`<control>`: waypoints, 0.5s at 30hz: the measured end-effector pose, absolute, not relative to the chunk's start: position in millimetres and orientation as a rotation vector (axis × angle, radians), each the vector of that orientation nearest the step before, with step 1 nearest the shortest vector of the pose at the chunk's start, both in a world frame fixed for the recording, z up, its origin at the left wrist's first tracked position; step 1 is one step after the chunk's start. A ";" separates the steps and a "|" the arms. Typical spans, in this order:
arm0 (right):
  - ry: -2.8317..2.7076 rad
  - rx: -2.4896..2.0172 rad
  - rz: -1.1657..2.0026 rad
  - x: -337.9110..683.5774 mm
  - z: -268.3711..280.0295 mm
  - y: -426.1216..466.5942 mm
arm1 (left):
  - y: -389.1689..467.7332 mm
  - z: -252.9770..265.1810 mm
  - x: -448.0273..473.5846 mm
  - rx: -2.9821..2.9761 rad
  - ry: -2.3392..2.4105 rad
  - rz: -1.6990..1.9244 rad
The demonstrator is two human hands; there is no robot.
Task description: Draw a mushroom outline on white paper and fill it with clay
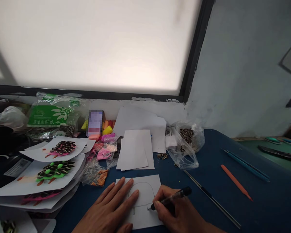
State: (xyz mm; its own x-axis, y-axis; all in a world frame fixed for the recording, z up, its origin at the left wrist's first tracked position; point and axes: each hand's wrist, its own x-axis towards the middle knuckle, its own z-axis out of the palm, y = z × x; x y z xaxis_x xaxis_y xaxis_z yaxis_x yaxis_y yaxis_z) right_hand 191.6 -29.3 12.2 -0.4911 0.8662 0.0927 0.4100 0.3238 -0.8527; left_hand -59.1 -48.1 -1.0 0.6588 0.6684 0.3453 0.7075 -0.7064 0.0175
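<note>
Head view: my left hand [109,210] flat on left part of white sheet [143,222], fingers slightly spread. My right hand [178,210] pinches black pen [172,198] between thumb and fingers, tip down at short strokes below domed outline [142,182]. Sheet lies on blue table [206,161], right in front of me. Just beyond: stacked white papers [134,150]; to their right, clear bag [196,142] with striped seeds [186,135]. Farther right: orange stick [235,182]. Left: pile of seed-decorated pictures [84,166].
</note>
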 end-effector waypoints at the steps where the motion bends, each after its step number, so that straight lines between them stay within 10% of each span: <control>1: -2.045 -1.122 1.082 191.7 11.9 -29.2 | -48.1 -0.7 -59.1 -2.751 -1.148 -0.490; 15: -1.992 -1.149 1.151 193.6 8.2 -28.1 | -49.2 0.4 -57.3 -2.743 -1.141 -0.410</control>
